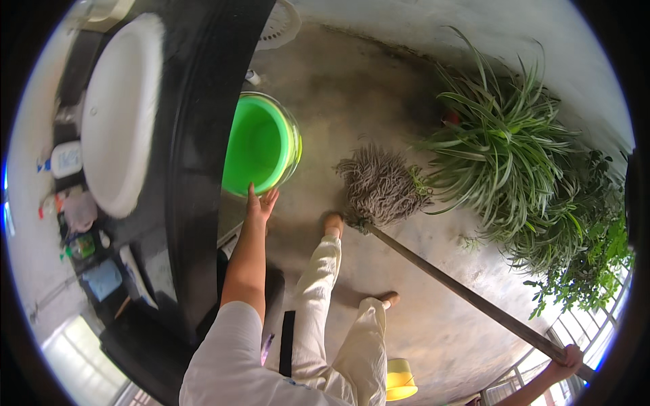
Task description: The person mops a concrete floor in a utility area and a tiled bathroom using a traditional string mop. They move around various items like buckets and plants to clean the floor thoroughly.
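Observation:
A green bucket (pixel 254 145) stands on the floor, partly under the dark counter's edge. My left hand (pixel 261 203) reaches to its near rim with thumb and fingers apart; the thumb overlaps the rim, and I cannot make out a firm hold. At the lower right, my right hand (pixel 570 362) is closed around the upper end of a long wooden mop handle (pixel 460 289). The handle slants down to a grey string mop head (pixel 382 186), which rests on the floor ahead of my feet.
Bushy potted plants (pixel 501 155) line the right wall, close to the mop head. A black counter (pixel 196 122) with a white basin (pixel 125 115) runs along the left, holding bottles and cloths. A yellow basin (pixel 401 380) sits near my legs. A window grille (pixel 596 318) is at the lower right.

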The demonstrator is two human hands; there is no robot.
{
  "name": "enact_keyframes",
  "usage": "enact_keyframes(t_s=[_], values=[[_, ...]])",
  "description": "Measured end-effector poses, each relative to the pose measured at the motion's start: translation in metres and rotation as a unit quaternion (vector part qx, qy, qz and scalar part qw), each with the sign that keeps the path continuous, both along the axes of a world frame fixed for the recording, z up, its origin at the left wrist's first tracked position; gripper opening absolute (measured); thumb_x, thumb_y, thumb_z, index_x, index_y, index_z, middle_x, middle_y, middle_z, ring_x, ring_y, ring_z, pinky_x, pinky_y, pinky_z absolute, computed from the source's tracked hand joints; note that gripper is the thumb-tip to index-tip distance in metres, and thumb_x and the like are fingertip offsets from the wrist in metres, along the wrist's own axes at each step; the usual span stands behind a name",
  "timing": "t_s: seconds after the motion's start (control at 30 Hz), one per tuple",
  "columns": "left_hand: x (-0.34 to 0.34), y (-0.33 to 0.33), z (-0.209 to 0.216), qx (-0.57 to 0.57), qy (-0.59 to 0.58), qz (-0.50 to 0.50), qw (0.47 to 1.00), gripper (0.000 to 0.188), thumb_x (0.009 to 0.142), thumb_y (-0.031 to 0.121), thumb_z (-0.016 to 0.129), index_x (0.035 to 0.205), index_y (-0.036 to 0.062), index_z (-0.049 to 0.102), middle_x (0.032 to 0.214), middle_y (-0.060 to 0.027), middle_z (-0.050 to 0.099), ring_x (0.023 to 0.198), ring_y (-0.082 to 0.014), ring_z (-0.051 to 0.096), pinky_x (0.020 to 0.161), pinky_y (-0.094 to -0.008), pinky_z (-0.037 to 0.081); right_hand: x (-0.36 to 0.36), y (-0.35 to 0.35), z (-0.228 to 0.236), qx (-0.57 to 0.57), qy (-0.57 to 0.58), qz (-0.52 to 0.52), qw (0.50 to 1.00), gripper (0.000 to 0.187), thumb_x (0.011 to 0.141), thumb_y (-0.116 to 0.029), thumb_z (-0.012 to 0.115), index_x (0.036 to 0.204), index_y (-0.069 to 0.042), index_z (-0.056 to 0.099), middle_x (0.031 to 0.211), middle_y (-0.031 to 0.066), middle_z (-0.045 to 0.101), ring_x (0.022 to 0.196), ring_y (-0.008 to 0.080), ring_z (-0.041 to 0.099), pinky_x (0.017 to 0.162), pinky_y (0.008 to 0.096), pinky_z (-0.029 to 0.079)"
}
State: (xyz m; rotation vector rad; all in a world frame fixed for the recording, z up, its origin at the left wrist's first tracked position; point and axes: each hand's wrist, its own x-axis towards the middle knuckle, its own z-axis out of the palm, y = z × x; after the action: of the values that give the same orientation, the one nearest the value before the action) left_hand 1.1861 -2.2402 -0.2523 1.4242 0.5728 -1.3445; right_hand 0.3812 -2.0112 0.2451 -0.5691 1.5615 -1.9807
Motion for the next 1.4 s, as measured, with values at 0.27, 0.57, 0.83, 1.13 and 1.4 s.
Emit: enact_keyframes(t_s=[0.27,0.57,0.83,1.13,1.4], values=[[0.001,-0.013,-0.064,-0.035,0.012,0.075,0.996,0.019,0.092,0.014,0.049,0.105,0.0017,0.055,0.101,-0.0113,0.063,0.090,-0.0253,0.062,0.075,-0.0403,0.055,0.034,-0.062,0.012,0.019,-0.006,0.067,0.998,0.042,0.093,-0.006,0.041,0.055,-0.017,0.027,0.050,-0.0032,0.026,0.046,0.0065,0.027,0.055,0.0227,0.031],[-0.071,-0.073,-0.086,-0.109,0.069,0.000,0.992,0.022,0.089,0.004,0.049,0.111,0.0041,0.048,0.100,-0.0113,0.059,0.086,-0.0241,0.061,0.065,-0.0380,0.057,0.143,-0.139,0.022,0.015,0.015,-0.155,0.988,0.037,0.093,-0.010,0.044,0.059,-0.016,0.030,0.048,-0.0034,0.026,0.042,0.0059,0.023,0.044,0.0204,0.025],[-0.093,-0.221,-0.103,-0.175,-0.077,-0.123,0.974,0.045,0.086,0.013,0.058,0.124,0.0045,0.036,0.113,-0.0147,0.052,0.090,-0.0312,0.059,0.067,-0.0423,0.055,0.212,-0.206,0.029,0.024,0.107,-0.220,0.969,0.036,0.091,-0.007,0.046,0.060,-0.015,0.027,0.050,-0.0042,0.025,0.041,0.0046,0.022,0.043,0.0193,0.025],[-0.262,-0.076,0.060,-0.287,-0.271,-0.481,0.783,0.033,0.084,0.020,0.057,0.112,0.0052,0.046,0.107,-0.0062,0.051,0.099,-0.0165,0.051,0.084,-0.0322,0.044,0.253,-0.190,0.040,-0.024,0.094,-0.152,0.984,0.032,0.090,-0.013,0.045,0.060,-0.014,0.034,0.047,-0.0045,0.027,0.040,0.0051,0.023,0.040,0.0213,0.021],[-0.373,0.099,0.350,-0.522,-0.179,-0.619,0.558,0.053,0.075,0.003,0.057,0.127,0.0077,0.046,0.127,-0.0103,0.052,0.115,-0.0245,0.052,0.111,-0.0380,0.023,0.306,-0.127,0.060,-0.064,0.065,-0.033,0.995,0.026,0.090,-0.006,0.048,0.068,-0.012,0.035,0.052,-0.0042,0.031,0.043,0.0062,0.028,0.042,0.0228,0.024]])
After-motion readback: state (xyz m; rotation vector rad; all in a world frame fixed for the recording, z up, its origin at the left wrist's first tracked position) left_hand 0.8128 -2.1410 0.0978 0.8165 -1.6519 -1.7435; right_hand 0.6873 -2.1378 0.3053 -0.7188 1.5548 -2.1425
